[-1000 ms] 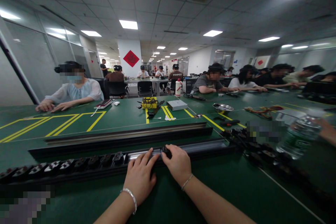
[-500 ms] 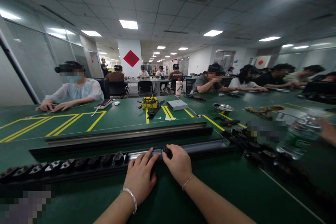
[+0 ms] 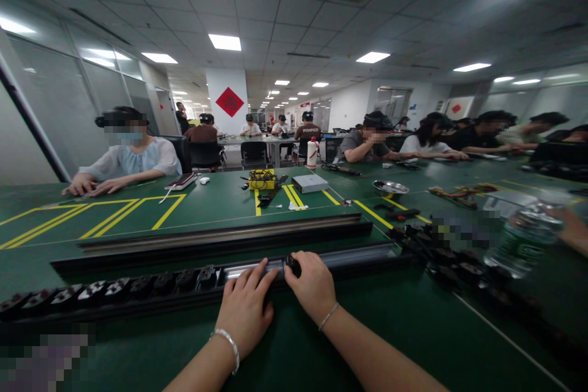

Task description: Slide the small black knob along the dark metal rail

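Remaining unmoved, the right hand [image 3: 313, 288] is apparently pinching a black part [image 3: 293, 266]; the left hand [image 3: 245, 307], fingers apart, is touching the near rail [image 3: 358, 259].

On the far left of the green table [image 3: 220, 196], a masked person in a pale blue top [image 3: 142, 156] sits behind yellow tape lines [image 3: 169, 212]. At the middle of the far side stand a yellow box [image 3: 260, 180] draped with dark cable, a flat grey box [image 3: 310, 184] to its right, and a white bottle [image 3: 312, 156] behind. Farther right lie a metal bowl [image 3: 390, 188] and coloured wires [image 3: 463, 197]; nearer, a clear bottle [image 3: 526, 245] with a green label. A red diamond sign [image 3: 229, 102] hangs on a far white pillar [image 3: 212, 86].
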A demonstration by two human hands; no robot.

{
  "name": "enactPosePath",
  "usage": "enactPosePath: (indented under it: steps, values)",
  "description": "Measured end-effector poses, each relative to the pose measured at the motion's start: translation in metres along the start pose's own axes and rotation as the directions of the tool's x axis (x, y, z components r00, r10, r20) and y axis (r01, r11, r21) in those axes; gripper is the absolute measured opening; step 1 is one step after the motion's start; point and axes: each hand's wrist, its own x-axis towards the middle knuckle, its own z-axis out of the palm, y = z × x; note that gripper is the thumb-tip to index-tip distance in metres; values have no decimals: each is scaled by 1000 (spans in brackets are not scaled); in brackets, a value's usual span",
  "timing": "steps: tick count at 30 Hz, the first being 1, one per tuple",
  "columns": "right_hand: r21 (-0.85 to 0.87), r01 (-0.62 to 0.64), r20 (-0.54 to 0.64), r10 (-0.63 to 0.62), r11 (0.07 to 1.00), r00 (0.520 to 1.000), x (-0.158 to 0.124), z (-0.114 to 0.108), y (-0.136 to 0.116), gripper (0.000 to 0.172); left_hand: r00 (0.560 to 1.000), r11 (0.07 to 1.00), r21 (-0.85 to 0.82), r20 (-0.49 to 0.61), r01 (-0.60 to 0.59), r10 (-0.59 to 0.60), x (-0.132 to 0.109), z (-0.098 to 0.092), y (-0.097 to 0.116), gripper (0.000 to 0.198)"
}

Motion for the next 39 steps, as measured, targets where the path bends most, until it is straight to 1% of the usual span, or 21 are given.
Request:
enactPosePath:
  steps: [5,10,23,35,39]
  values:
    - [-23,-13,6,13,1000,1000,0,1,0,11,1000,1000,22,23,6,-6,0,2,-1,61]
    - [-40,-6,6,7,999,1000,0,2,2,10,1000,1000,10,7,5,-6,0,3,-1,61]
    - [-43,1,-17,-2,999,1000,0,4,6,7,1000,1000,1,15,3,-3,0,2,-1,60]
    - [-39,29,-9,-29,999,1000,-1,3,8,10,1000,1000,9,20,4,-4,1,2,-2,61]
    - [-60,36,0,-36,998,999,1,1,7,8,1000,1000,14,20,4,-5,1,3,-1,61]
